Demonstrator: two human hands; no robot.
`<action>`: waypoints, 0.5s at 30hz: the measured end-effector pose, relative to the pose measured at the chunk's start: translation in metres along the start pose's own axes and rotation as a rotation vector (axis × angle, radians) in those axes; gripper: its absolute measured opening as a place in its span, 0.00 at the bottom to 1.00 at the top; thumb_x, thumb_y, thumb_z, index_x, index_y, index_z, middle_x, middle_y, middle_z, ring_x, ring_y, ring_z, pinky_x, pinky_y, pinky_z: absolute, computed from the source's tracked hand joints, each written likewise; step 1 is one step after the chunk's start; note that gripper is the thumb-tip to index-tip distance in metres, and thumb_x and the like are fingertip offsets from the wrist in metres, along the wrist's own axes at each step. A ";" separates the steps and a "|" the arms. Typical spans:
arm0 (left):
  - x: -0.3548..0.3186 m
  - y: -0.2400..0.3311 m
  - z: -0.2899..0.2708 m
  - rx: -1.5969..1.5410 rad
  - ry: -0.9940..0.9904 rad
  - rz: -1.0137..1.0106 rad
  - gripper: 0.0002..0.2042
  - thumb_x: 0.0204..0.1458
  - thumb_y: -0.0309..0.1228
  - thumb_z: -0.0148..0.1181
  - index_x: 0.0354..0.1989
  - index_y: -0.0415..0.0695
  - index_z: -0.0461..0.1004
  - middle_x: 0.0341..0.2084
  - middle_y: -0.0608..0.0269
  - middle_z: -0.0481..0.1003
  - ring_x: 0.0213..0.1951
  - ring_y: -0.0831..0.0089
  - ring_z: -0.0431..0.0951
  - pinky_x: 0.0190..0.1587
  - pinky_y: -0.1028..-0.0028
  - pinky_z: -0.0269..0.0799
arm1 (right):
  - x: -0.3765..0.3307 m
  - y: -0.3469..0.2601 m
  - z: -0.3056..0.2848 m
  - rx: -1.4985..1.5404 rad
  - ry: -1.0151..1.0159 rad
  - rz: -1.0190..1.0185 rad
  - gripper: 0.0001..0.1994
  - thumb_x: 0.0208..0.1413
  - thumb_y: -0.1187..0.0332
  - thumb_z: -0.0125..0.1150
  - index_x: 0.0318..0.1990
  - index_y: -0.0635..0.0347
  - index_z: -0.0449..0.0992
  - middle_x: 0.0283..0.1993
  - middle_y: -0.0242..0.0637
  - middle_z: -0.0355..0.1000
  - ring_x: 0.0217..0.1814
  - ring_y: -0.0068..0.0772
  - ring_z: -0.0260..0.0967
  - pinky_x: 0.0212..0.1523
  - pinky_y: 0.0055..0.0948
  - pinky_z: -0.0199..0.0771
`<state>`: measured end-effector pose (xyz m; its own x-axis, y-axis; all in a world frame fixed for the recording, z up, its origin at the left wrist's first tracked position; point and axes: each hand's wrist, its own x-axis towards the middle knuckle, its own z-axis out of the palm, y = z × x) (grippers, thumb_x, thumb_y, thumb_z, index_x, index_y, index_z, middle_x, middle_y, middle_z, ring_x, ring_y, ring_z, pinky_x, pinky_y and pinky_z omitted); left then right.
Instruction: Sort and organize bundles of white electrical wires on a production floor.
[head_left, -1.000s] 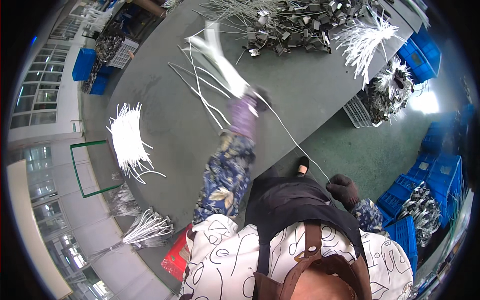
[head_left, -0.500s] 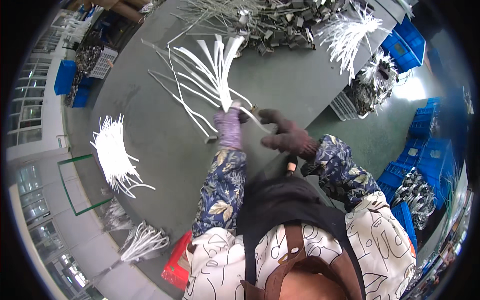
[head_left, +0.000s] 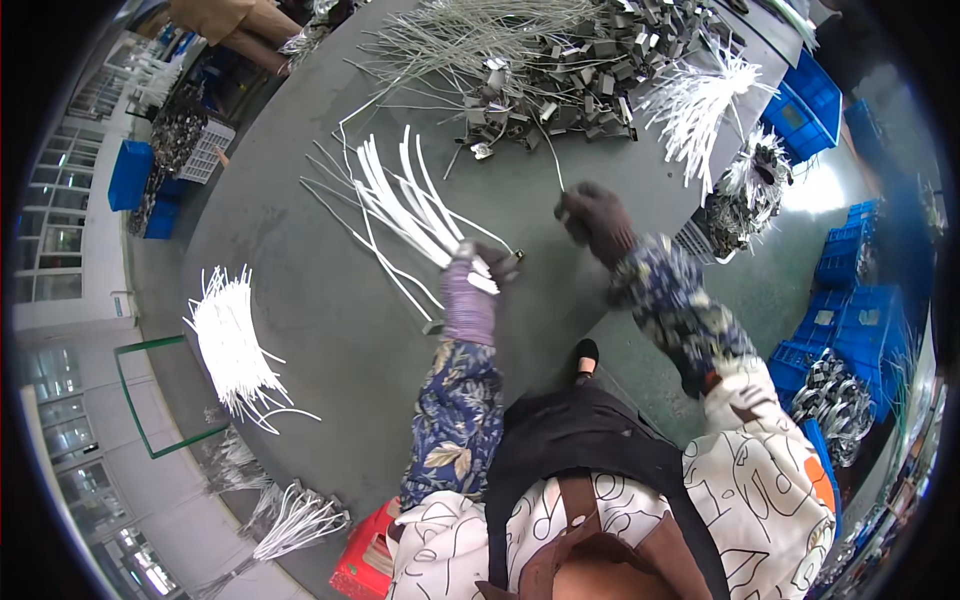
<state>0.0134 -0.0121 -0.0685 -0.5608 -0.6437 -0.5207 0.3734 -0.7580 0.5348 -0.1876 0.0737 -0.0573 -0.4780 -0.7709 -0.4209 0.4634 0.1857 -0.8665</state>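
Note:
My left hand [head_left: 492, 264], in a dark glove with a purple cuff, is closed around the lower end of a bundle of white flat strips [head_left: 405, 215]. The strips fan out over the grey table, away from me. A few thin wires with small metal ends lie under and beside them. My right hand [head_left: 598, 222], in a dark brown glove, is off to the right with its fingers pinched on a thin pale wire [head_left: 556, 165]. That wire runs up to a heap of small metal clips [head_left: 560, 85] with wires at the far side of the table.
White strip bundles lie on the grey table [head_left: 340, 400] at left [head_left: 232, 340] and far right [head_left: 700, 105]. Blue crates [head_left: 850, 330] stand on the floor at right, and a red container [head_left: 368, 555] is at lower left. Another person [head_left: 240, 30] is at the upper left.
My right hand has left the spot beside my left hand, moved toward the heap and taken hold of a thin wire. The bundle in my left hand now leans further left.

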 end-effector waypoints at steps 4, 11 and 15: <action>-0.011 -0.060 0.045 -0.088 -0.156 -0.189 0.12 0.57 0.37 0.50 0.43 0.42 0.65 0.40 0.43 0.73 0.41 0.49 0.76 0.39 0.57 0.75 | -0.115 0.006 -0.008 -0.303 0.009 0.160 0.06 0.47 0.67 0.59 0.30 0.59 0.73 0.22 0.26 0.65 0.22 0.15 0.59 0.23 0.17 0.58; 0.024 -0.059 0.050 0.040 -0.101 -0.069 0.07 0.54 0.32 0.54 0.35 0.41 0.70 0.31 0.51 0.76 0.29 0.61 0.78 0.30 0.61 0.79 | -0.274 0.097 -0.145 -0.404 0.147 0.593 0.09 0.46 0.64 0.60 0.30 0.60 0.73 0.25 0.30 0.68 0.25 0.20 0.63 0.24 0.23 0.62; 0.009 -0.003 0.071 0.087 -0.068 0.237 0.11 0.56 0.34 0.51 0.36 0.38 0.66 0.36 0.46 0.74 0.35 0.55 0.78 0.38 0.56 0.79 | -0.305 0.106 -0.164 -0.515 0.113 0.649 0.09 0.45 0.64 0.60 0.27 0.61 0.73 0.24 0.30 0.69 0.24 0.22 0.62 0.23 0.24 0.60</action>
<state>-0.0450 -0.0080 -0.0276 -0.5147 -0.7915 -0.3296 0.4367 -0.5729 0.6936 -0.1153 0.4284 -0.0648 -0.3185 -0.3541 -0.8793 0.2865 0.8483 -0.4453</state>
